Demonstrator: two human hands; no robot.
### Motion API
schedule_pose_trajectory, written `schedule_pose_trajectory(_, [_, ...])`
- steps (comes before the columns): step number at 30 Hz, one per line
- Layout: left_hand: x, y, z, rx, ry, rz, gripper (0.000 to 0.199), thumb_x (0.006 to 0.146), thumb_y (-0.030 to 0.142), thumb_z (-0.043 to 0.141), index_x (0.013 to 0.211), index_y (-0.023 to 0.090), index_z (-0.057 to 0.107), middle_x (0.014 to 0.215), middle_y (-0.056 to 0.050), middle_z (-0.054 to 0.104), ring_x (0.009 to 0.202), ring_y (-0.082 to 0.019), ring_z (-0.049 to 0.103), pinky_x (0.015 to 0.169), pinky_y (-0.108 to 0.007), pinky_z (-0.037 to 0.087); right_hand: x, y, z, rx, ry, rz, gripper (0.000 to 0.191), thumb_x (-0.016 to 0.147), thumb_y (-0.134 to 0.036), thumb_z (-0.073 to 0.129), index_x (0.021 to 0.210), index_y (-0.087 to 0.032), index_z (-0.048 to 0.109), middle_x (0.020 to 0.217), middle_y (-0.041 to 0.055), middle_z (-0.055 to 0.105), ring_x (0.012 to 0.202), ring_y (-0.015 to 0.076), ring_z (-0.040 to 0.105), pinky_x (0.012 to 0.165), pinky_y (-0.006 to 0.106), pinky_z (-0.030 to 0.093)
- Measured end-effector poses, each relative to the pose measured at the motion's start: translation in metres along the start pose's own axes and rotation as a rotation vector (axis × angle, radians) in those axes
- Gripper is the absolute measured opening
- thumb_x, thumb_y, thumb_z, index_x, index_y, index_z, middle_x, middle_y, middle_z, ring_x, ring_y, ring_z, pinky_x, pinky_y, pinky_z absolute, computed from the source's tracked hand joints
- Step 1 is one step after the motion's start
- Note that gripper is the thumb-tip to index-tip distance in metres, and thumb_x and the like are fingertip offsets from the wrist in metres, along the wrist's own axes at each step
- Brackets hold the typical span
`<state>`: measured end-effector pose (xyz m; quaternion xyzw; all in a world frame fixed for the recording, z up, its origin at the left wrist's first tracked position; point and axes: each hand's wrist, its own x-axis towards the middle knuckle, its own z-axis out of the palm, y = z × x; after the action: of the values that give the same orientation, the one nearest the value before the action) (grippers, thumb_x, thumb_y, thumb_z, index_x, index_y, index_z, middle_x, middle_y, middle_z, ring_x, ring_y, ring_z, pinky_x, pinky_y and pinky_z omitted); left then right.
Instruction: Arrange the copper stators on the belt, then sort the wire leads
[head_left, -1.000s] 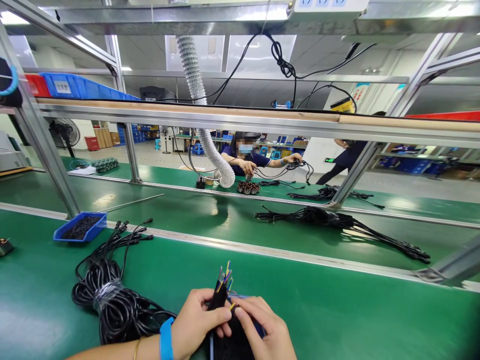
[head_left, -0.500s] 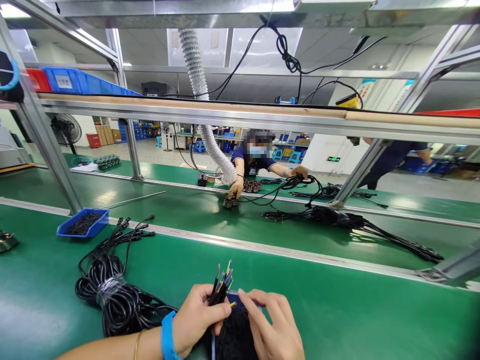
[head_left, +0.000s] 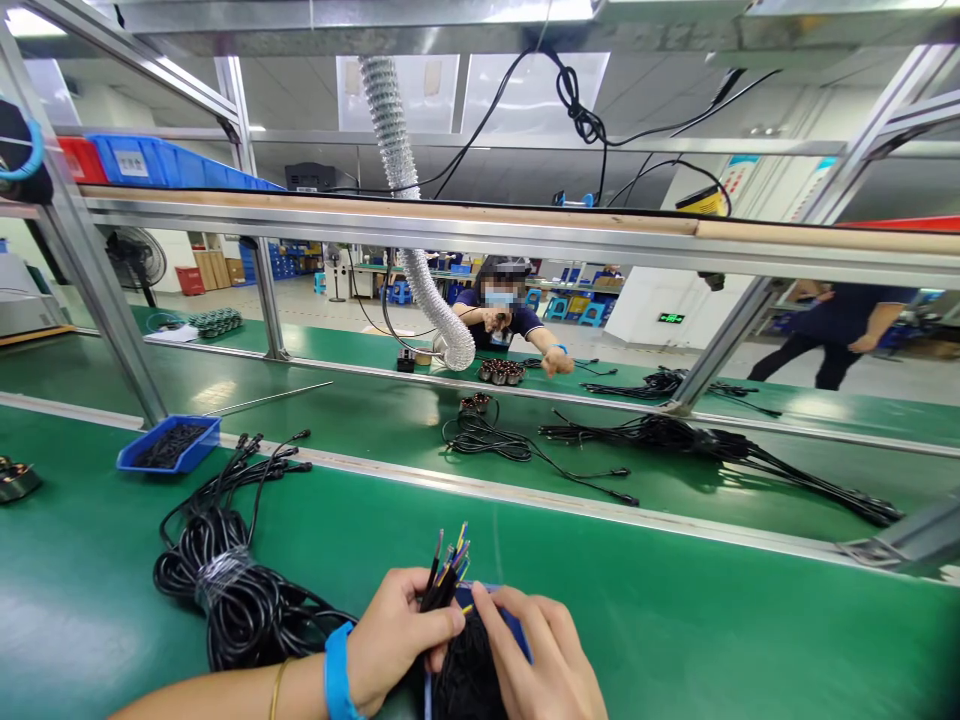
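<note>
My left hand [head_left: 401, 635] is closed round a bundle of black cables [head_left: 441, 592]. Their stripped ends stick up out of the fist, showing yellow, blue and purple wires. One yellow wire end leans right, towards my right hand [head_left: 544, 650]. That hand is beside the bundle with its fingers apart, the foremost fingertip next to the yellow end. Whether it touches the wire I cannot tell, and its thumb is hidden. Below and between both hands stands a blue bin [head_left: 520, 632] of small black pieces, partly covered. Left of my wrist lies a tied coil of black cable [head_left: 232, 600].
A small blue tray [head_left: 169, 445] of black parts stands at the left. Beyond a metal rail lie loose cables [head_left: 499, 440] and a cable bundle [head_left: 675, 435]. Metal frame posts rise at both sides. A co-worker [head_left: 499, 310] sits opposite, below a flexible duct [head_left: 424, 270].
My hands have hardly moved. Opposite, the co-worker has let go of the cables, which now lie on the bench, and drawn back. Another person at the right shows more fully.
</note>
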<state>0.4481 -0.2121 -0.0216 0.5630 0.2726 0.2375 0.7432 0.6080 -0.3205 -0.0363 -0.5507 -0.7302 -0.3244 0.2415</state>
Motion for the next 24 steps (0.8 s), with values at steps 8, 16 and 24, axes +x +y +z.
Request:
schedule_pose_trajectory(8, [0.001,0.0,-0.001,-0.005,0.012,0.002,0.038,0.065,0.046,0.08,0.069,0.015,0.059,0.048,0.005,0.05,0.039,-0.007,0.042,0.043,-0.021,0.03,0.017,-0.003,-0.007,0.442,0.175,0.322,0.017,0.099,-0.017,0.056,0.112,-0.021,0.065,0.087,0.0033,0.074,0.076,0.016,0.069,0.069,0.024,0.059])
schedule_pose_trajectory(16, [-0.001,0.002,-0.001,0.008,-0.046,-0.009,0.029,0.066,0.039,0.076,0.066,0.016,0.058,0.047,0.006,0.048,0.04,-0.008,0.042,0.044,-0.021,0.03,0.016,0.002,-0.006,0.639,0.113,0.332,0.022,0.098,-0.01,0.052,0.109,-0.024,0.065,0.091,0.0038,0.069,0.085,0.0167,0.065,0.072,0.025,0.058])
schedule_pose_trajectory(24, [-0.002,0.004,0.0,0.028,-0.053,-0.019,0.028,0.066,0.039,0.075,0.066,0.016,0.059,0.044,0.006,0.047,0.039,-0.008,0.04,0.044,-0.022,0.031,0.015,0.0,-0.006,0.603,0.049,0.324,0.025,0.098,-0.008,0.048,0.107,-0.025,0.064,0.09,0.0044,0.066,0.085,0.0188,0.063,0.072,0.029,0.057])
